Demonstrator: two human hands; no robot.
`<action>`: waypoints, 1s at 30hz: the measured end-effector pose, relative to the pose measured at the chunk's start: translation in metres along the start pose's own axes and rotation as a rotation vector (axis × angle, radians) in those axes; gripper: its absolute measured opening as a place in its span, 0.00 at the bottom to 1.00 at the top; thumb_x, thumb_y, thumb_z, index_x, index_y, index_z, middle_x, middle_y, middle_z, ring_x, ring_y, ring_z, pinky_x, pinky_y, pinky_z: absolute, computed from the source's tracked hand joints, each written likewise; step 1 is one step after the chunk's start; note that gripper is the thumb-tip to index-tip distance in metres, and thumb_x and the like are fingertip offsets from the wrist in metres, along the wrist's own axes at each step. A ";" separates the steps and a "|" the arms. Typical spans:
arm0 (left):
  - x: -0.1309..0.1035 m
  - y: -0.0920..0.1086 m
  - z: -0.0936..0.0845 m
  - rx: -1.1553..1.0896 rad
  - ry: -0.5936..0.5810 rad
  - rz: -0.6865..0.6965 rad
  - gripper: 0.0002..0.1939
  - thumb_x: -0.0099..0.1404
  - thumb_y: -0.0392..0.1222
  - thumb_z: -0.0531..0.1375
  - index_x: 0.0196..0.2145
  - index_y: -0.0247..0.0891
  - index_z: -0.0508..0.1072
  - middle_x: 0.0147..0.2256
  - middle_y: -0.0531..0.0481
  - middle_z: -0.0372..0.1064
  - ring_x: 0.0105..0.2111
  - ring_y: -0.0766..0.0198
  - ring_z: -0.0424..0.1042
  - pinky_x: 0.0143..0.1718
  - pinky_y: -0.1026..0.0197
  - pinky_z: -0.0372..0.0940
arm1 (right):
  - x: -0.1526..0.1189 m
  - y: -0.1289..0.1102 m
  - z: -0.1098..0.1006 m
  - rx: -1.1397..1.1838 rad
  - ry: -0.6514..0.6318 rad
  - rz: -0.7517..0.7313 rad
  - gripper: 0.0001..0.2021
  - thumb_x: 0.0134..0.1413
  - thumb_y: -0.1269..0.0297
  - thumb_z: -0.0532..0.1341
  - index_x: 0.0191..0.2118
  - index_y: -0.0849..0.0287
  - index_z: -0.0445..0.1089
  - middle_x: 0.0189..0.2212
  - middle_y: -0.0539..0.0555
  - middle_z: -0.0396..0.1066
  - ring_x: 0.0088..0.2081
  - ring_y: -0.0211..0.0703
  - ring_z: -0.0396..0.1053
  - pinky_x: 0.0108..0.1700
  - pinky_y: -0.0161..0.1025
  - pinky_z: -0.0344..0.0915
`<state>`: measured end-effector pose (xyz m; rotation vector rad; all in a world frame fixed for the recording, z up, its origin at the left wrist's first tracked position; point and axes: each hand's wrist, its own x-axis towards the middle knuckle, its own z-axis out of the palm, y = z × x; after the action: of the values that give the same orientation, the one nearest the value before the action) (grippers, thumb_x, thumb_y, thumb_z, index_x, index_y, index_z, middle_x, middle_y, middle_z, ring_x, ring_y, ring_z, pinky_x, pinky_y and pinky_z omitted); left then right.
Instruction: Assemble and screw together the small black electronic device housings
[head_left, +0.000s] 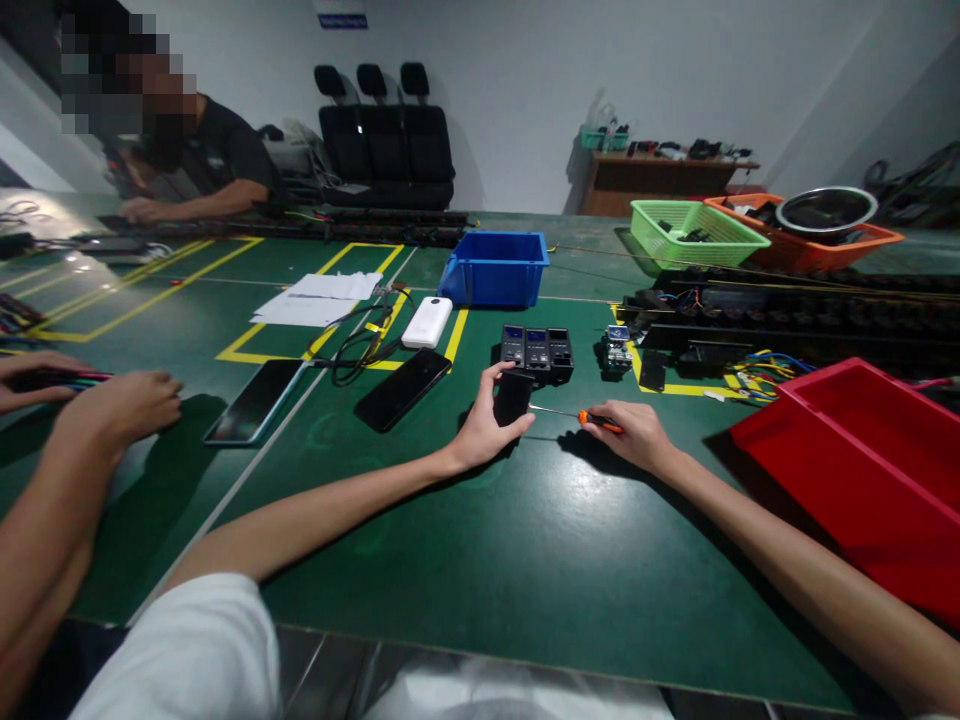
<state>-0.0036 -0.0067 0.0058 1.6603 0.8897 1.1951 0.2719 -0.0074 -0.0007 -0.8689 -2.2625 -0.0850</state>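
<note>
My left hand point(484, 425) is closed around a small black box-shaped device point(513, 398), thumb along its near side. In my right hand point(630, 432) is a screwdriver point(592, 419) with an orange and black handle. Its thin shaft points left, and the tip is at the right side of the device; I cannot tell whether it touches. Just beyond my left hand stands a row of similar black modules point(537, 350) with small dark screens. To their right sits a small module with exposed electronics point(616, 350), and a flat black piece point(652, 371) lies near it.
A black phone point(403, 390), a white power bank point(427, 322), cables and another phone point(256, 403) lie left. A blue bin point(499, 268) stands behind; a red bin point(862, 470) is at right. A co-worker's hands point(124, 405) hold wires at far left. Another person sits across.
</note>
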 end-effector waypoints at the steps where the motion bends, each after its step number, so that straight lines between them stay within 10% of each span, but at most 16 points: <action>1: 0.000 0.000 0.000 0.002 -0.001 0.002 0.39 0.58 0.42 0.66 0.61 0.46 0.50 0.49 0.45 0.61 0.41 0.62 0.72 0.49 0.51 0.68 | 0.000 0.000 0.000 0.005 0.007 -0.001 0.07 0.59 0.60 0.62 0.38 0.59 0.72 0.28 0.55 0.76 0.26 0.39 0.73 0.29 0.34 0.66; 30: 0.002 -0.001 0.000 0.029 0.003 0.033 0.38 0.57 0.43 0.67 0.59 0.47 0.51 0.52 0.45 0.59 0.44 0.62 0.70 0.48 0.53 0.68 | -0.001 0.002 0.001 -0.068 -0.031 -0.025 0.12 0.61 0.57 0.61 0.35 0.62 0.74 0.23 0.55 0.74 0.22 0.38 0.69 0.27 0.35 0.60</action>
<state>-0.0036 -0.0050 0.0058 1.7026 0.8884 1.2120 0.2726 -0.0060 -0.0023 -0.8831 -2.3111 -0.1618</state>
